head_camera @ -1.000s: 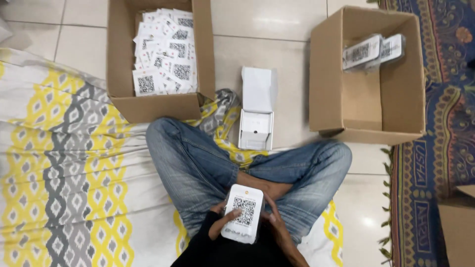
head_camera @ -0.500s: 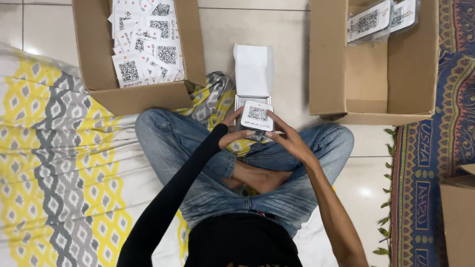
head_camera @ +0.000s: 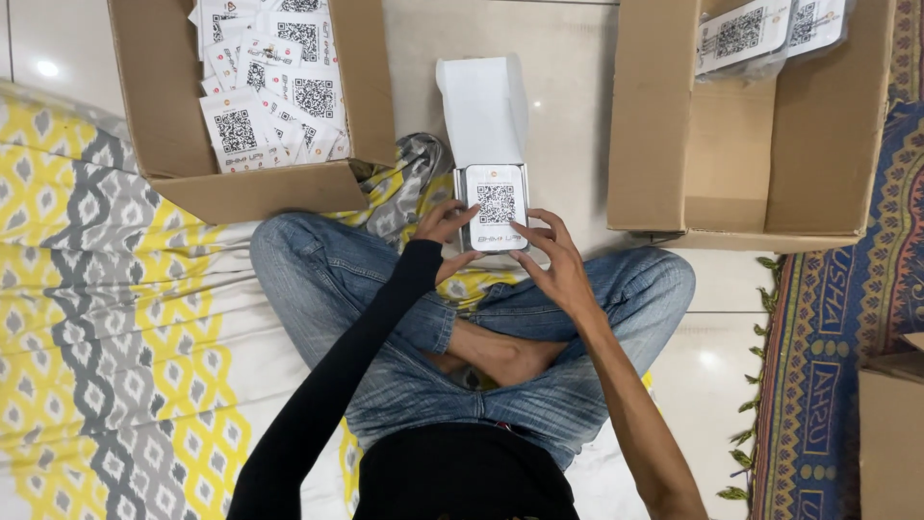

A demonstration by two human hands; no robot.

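Note:
A white flat device [head_camera: 496, 205] with a square code label on its face lies in a small white box [head_camera: 484, 106] whose lid stands open, on the floor in front of my crossed legs. My left hand [head_camera: 441, 229] pinches the device's left edge. The spread fingertips of my right hand [head_camera: 551, 258] rest on its lower right corner. Both arms reach forward over my jeans.
A cardboard box [head_camera: 164, 116] at the upper left holds several white code cards. A larger cardboard box [head_camera: 654, 125] at the upper right holds bagged white devices [head_camera: 741, 37]. A yellow and grey sheet [head_camera: 106, 318] covers the left; a patterned rug [head_camera: 837, 327] lies right.
The device was in my lap a second ago; both hands carried it forward and lowered it into the small white box. The camera view shifted forward too.

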